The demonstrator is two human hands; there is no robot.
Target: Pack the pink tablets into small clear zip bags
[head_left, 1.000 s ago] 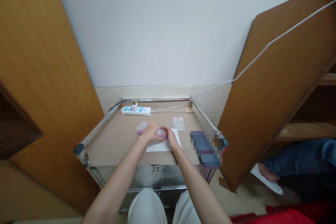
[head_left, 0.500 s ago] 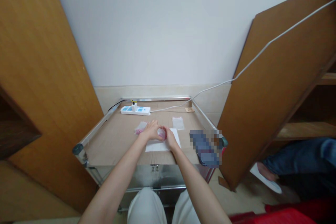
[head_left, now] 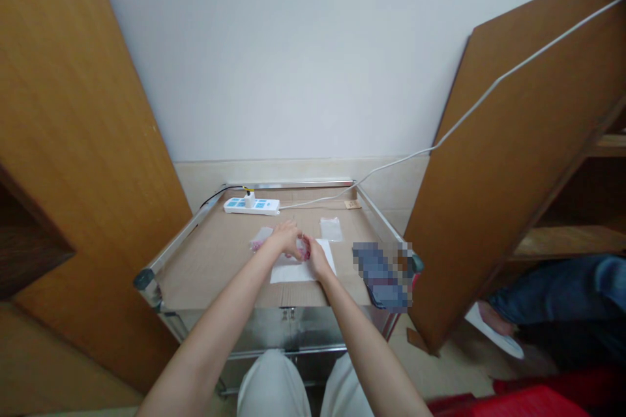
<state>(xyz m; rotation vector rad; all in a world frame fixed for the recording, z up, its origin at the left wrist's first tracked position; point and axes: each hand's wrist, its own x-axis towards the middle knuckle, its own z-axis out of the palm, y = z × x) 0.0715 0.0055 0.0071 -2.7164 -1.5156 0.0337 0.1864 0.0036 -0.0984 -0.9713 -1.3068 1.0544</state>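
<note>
Head view: your left hand [head_left: 286, 239] and right hand [head_left: 317, 259] are close together above the sheet of white paper [head_left: 293, 275], with a small clear packet [head_left: 304, 249] with something pink inside held between them. Your left grip is curled over it from the side and your right fingertips press in from the other side, so both grips are closed on the packet, though your fingers partly hide it. Just beyond your left hand lies a pink-filled plastic bag [head_left: 261, 241], and a clear plastic bag [head_left: 331, 229] lies flat beyond the paper. All of this sits on the cardboard-topped desk [head_left: 205, 273], with a white power strip [head_left: 249, 206] at its back and a pixelated, blurred object [head_left: 384, 277] at its right edge. Wooden door panels [head_left: 83, 143] stand on either side, and another person's jeans-clad leg [head_left: 552, 290] shows low at right.
</note>
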